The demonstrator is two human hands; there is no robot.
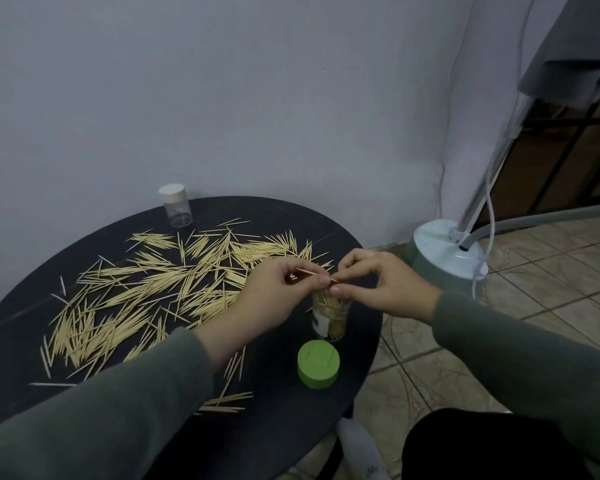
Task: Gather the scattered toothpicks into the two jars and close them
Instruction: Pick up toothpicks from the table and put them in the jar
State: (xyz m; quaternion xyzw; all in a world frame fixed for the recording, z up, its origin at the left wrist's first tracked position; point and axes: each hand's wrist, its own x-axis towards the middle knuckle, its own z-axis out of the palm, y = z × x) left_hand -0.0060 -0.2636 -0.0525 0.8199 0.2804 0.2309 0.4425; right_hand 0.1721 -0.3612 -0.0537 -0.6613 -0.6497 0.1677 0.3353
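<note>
Grey wall (222, 81) behind, tiled floor (534, 271) to the right; a round dark bench (284, 420) stands against the wall. Loose toothpicks (146, 289) lie scattered over most of the bench top, thickest at the left and middle, with a few strays near the front edge. One clear jar (329, 318), open and partly filled with toothpicks standing on end, sits at the right side of the bench. Its green lid (318, 364) lies on the bench just in front of it (top face up). A second jar (176, 209), clear with a white cap on, stands at the far edge, well apart from the first. Both hands meet directly above the open jar. Left hand (278, 296): grip closed, pinching one toothpick (315, 274) at the fingertips. Right hand (381, 285): grip closed, thumb and forefinger pinching the other end of that toothpick. Both sleeves are grey-green.
</note>
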